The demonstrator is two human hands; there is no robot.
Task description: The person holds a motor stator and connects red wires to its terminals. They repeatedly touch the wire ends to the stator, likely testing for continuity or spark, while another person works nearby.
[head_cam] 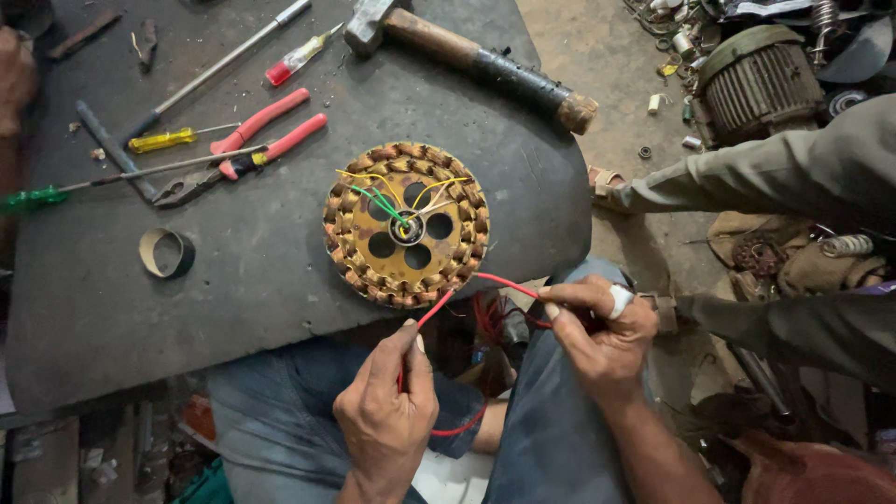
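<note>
A round copper-wound motor stator (406, 224) lies on the dark work board (261, 261), with green, yellow and white leads at its centre hub. A red wire (485, 278) runs from the stator's near edge. My left hand (387, 406) pinches one stretch of this red wire below the board's edge. My right hand (597, 327), with white tape on one finger, holds another part of the same wire to the right.
Red-handled pliers (252, 140), yellow (163, 140) and green (37, 198) screwdrivers, a hammer (467, 51) and a tape roll (166, 252) lie on the board. Another person's legs (793, 177) and an old motor (756, 79) are at right.
</note>
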